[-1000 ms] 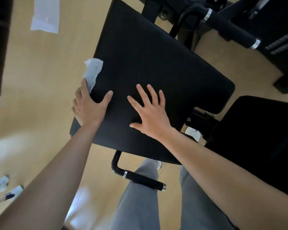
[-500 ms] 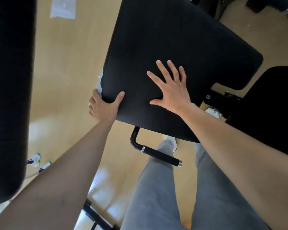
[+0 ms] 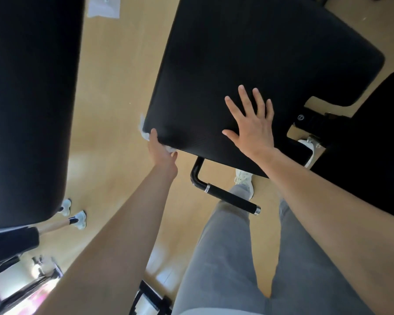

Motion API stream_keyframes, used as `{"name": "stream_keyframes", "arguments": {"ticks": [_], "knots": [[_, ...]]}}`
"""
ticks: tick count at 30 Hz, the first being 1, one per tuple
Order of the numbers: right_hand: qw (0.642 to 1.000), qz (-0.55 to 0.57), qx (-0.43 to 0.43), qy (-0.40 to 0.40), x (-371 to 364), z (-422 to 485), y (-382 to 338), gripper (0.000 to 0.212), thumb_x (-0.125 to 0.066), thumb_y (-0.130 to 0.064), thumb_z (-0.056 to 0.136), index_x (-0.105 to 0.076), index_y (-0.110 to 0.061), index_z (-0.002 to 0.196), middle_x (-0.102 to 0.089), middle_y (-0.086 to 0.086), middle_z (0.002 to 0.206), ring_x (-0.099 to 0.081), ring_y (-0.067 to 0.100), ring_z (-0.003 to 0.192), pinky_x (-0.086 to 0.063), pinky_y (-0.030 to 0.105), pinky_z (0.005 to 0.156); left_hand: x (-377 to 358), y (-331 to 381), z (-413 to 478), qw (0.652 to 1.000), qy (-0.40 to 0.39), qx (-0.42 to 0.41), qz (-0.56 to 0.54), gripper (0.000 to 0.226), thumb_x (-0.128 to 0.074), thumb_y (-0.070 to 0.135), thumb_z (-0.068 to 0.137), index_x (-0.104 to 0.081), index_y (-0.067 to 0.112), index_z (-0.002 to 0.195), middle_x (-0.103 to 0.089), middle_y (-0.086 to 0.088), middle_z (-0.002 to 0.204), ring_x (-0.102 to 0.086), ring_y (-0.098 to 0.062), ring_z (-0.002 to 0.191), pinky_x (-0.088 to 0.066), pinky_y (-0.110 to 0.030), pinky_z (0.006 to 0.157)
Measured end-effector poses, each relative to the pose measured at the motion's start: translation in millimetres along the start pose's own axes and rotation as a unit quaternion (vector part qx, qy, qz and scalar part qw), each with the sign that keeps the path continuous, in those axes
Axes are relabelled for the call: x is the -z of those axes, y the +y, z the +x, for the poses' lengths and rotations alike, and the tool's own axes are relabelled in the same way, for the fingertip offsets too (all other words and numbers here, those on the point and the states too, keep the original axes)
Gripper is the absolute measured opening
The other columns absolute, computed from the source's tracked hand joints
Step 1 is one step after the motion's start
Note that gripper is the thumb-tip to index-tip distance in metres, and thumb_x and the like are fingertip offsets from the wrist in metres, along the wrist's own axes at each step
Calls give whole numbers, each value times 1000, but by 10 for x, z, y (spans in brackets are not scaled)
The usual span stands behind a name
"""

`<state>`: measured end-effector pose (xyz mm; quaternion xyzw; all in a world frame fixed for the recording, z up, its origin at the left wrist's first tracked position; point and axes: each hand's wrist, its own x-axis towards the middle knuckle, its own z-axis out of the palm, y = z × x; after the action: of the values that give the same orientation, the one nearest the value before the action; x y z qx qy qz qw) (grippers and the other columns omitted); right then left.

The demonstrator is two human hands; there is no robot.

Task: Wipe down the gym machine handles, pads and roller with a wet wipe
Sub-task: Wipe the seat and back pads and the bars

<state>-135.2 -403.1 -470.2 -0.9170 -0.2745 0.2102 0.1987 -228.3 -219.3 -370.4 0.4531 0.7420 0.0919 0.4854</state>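
A large black seat pad fills the upper middle of the view. My left hand is at its near-left corner, fingers tucked under the edge and shut on a white wet wipe, of which only scraps show beside the pad. My right hand lies flat on the pad's near side, fingers spread, holding nothing. Below the pad a black handle with chrome rings sticks out over the floor.
A tall black pad rises close on the left. Another black pad lies at the right. My grey-trousered legs stand below. A second person's feet in white shoes are at lower left. A white sheet lies on the wooden floor.
My left hand has slid along the pad's left edge to the near corner and gone under it, hiding most of the wipe. The view has shifted so the left pad looms larger.
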Motion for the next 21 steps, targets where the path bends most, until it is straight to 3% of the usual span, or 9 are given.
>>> {"name": "stream_keyframes", "arguments": {"ticks": [2, 5, 8, 15, 19, 21], "knots": [[1000, 3, -6, -3, -13, -24, -4, 89, -63, -56, 92, -12, -34, 161, -3, 7, 171, -5, 40, 156, -14, 64, 122, 71, -89, -87, 998, -28, 46, -32, 55, -52, 60, 96, -50, 30, 142, -67, 4, 122, -62, -25, 118, -47, -45, 109], [1000, 4, -17, -14, -33, -69, -31, 88, -63, -53, 94, -11, -34, 162, -1, 7, 171, -2, 39, 156, -13, 63, 122, 149, -232, -148, 991, -80, 88, -61, 65, -54, 65, 92, -52, 25, 143, -63, -5, 133, -65, -32, 115, -50, -49, 106], [999, 9, -25, -21, -61, -166, -46, 88, -65, -49, 94, -11, -34, 162, -1, 7, 171, -2, 40, 156, -13, 62, 122, 174, -305, -220, 980, -126, 126, -87, 63, -54, 63, 93, -55, 20, 140, -65, -12, 132, -65, -37, 116, -49, -52, 107], [998, 35, -31, -51, -73, -433, -18, 88, -68, -42, 94, -12, -33, 162, 2, 4, 171, 1, 36, 157, -11, 59, 124, 234, -295, -252, 957, -182, 202, -97, 68, -55, 64, 92, -44, 18, 142, -55, -21, 138, -61, -48, 119, -46, -59, 107], [993, 89, -57, -44, -107, -551, -31, 81, -69, -37, 94, -24, -30, 160, -4, 3, 171, -2, 33, 157, -12, 56, 124, 252, -357, -170, 943, -221, 235, -85, 71, -50, 69, 93, -46, 15, 139, -56, -27, 138, -57, -48, 126, -42, -61, 110], [987, 142, -78, -7, -128, -636, -76, 69, -70, -32, 94, -39, -25, 155, -19, 5, 168, -15, 32, 155, -21, 54, 123, 232, -399, -153, 935, -243, 247, -71, 76, -46, 72, 92, -48, 12, 138, -56, -28, 138, -56, -48, 127, -41, -61, 111]]}}
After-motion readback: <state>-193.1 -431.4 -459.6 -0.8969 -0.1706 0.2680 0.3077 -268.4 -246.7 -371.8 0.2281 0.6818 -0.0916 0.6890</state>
